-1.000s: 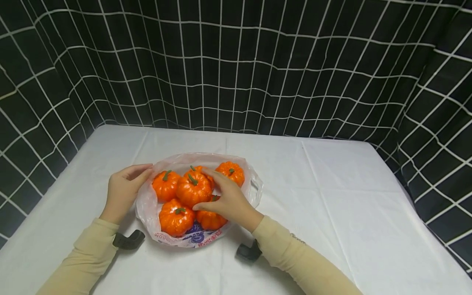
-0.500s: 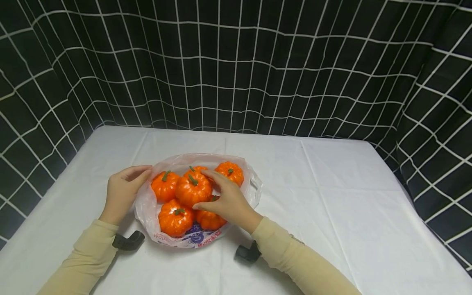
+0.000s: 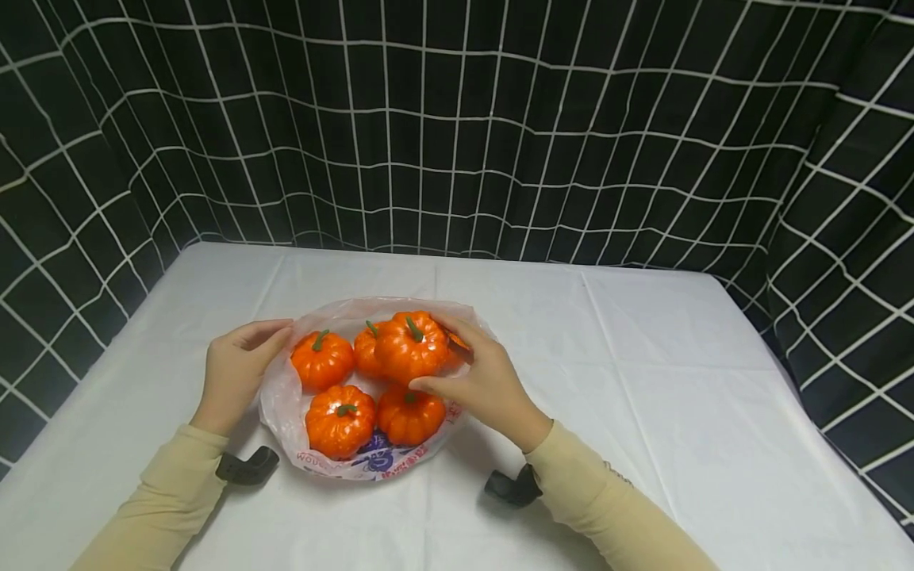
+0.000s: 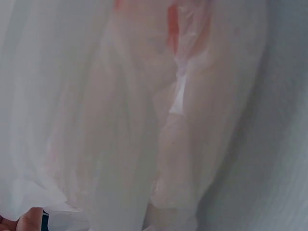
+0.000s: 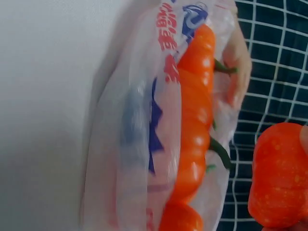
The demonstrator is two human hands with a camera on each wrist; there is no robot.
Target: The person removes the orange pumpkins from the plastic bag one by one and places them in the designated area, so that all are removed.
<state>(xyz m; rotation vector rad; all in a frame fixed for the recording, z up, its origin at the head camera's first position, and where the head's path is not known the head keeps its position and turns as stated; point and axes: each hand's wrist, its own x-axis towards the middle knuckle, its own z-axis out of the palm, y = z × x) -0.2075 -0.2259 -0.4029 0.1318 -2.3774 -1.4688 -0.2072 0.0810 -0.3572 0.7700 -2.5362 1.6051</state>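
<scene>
My right hand (image 3: 493, 381) holds a small orange pumpkin (image 3: 410, 349) with a green stem, thumb on its near side and fingers behind. In the right wrist view this pumpkin (image 5: 276, 178) is raised beside the mouth of a white plastic bag (image 5: 130, 159). My left hand (image 3: 239, 369) pinches the bag's left rim; in the left wrist view the translucent bag (image 4: 120, 120) fills most of the picture. Inside the bag lie several more pumpkins, among them a front-left pumpkin (image 3: 340, 422), a front-right pumpkin (image 3: 410, 416) and a back-left pumpkin (image 3: 323, 363). The held one partly covers others behind it.
A white cloth covers the table (image 3: 607, 357) under the bag. Black curtains (image 3: 457, 143) with a white grid hang behind and at both sides. Dark wrist-worn pieces stick out near the left sleeve (image 3: 246, 466) and the right sleeve (image 3: 514, 486).
My right hand has lifted the top pumpkin and carried it right and slightly up in the head view, uncovering the front-right pumpkin. The left hand stays at the bag's rim.
</scene>
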